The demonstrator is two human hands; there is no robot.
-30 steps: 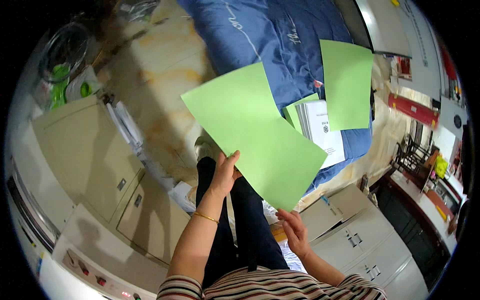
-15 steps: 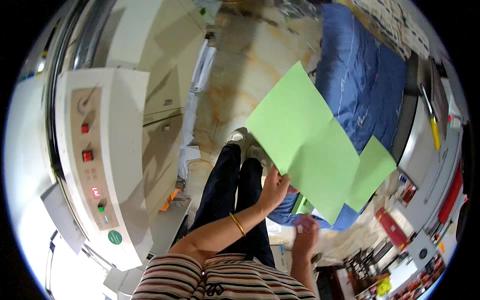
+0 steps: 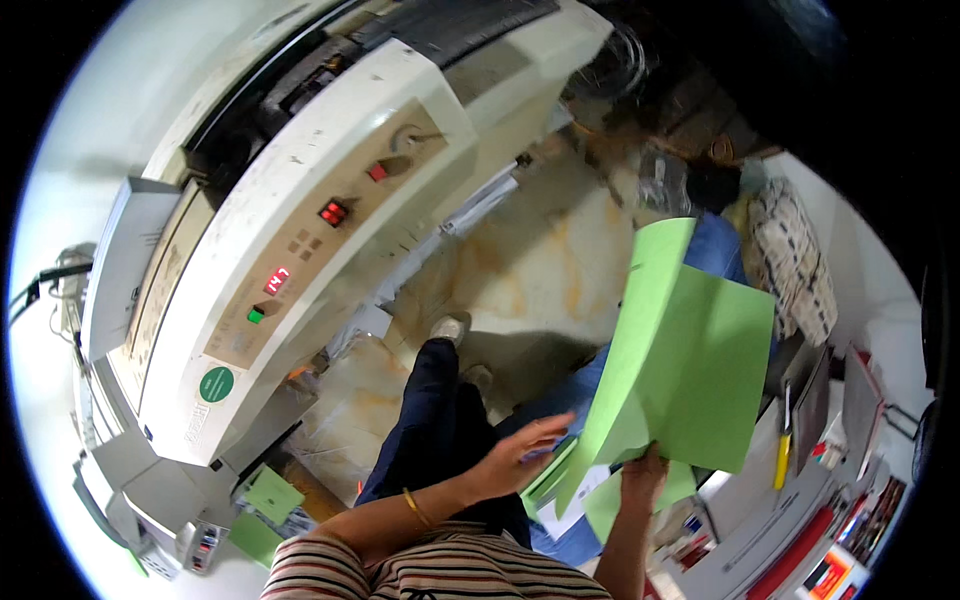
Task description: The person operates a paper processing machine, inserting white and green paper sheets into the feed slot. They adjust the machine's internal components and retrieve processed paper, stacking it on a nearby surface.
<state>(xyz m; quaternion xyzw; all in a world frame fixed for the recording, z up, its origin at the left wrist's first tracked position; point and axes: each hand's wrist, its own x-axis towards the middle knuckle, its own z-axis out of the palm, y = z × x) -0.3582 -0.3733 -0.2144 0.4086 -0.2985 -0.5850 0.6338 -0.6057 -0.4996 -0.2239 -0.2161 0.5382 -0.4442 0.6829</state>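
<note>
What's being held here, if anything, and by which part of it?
Green paper, held at its lower edge by the right hand; the left hand holds nothing.

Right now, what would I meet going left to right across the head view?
Round green sticker, green button, red digital display, gold bracelet, left hand, right hand holding green paper, yellow tool handle.

A cream machine (image 3: 300, 170) with a control panel (image 3: 320, 228) stands at ten o'clock; a glossy marbled floor (image 3: 545, 235), partly shadowed, spreads toward one; a white wall (image 3: 865, 245) rises near three.
</note>
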